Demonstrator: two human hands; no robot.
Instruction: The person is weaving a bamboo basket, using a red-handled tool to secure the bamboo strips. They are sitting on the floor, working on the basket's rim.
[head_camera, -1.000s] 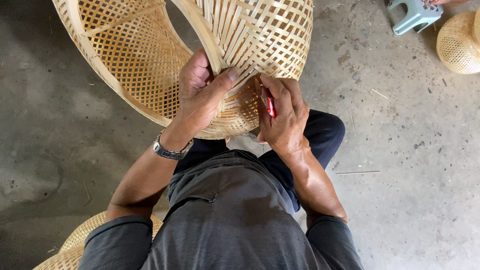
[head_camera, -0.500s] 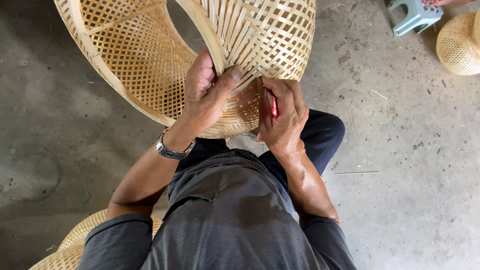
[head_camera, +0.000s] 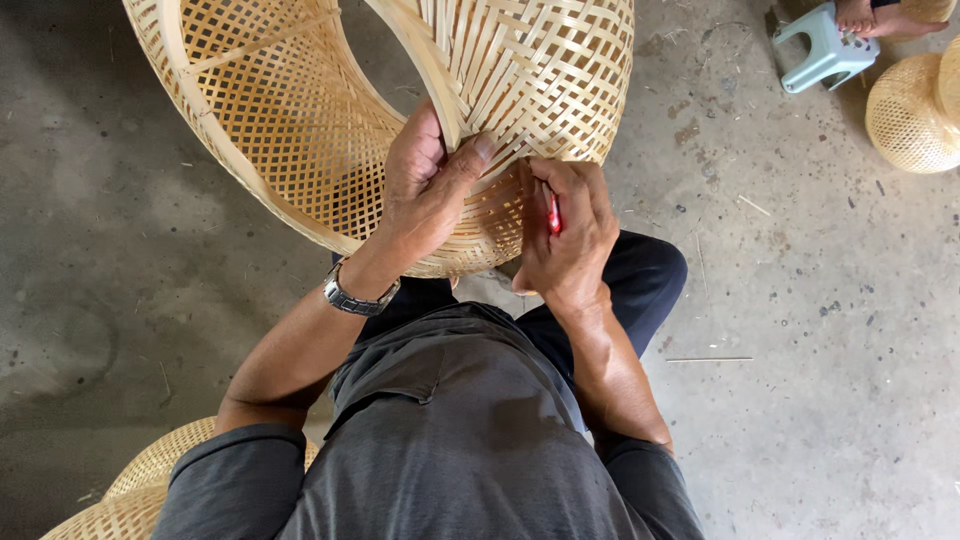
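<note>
Bamboo basket (head_camera: 330, 130) rests against our knees; our left hand (head_camera: 425, 195) grasps its rim, thumb pressing a strip. Our right hand (head_camera: 570, 235), clenched round a red tool (head_camera: 553, 213), seems mid-weave; tucking next needs a steady rim.

A grey concrete floor (head_camera: 830, 330) carries a green plastic stool (head_camera: 820, 55), woven baskets (head_camera: 912, 115) and scattered bamboo slivers (head_camera: 708, 359).

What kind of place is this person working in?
Probably a basket-weaving workshop: a large woven bamboo basket is held in both hands, more pale woven baskets sit on the bare grey concrete floor, beside a small green plastic stool.
</note>
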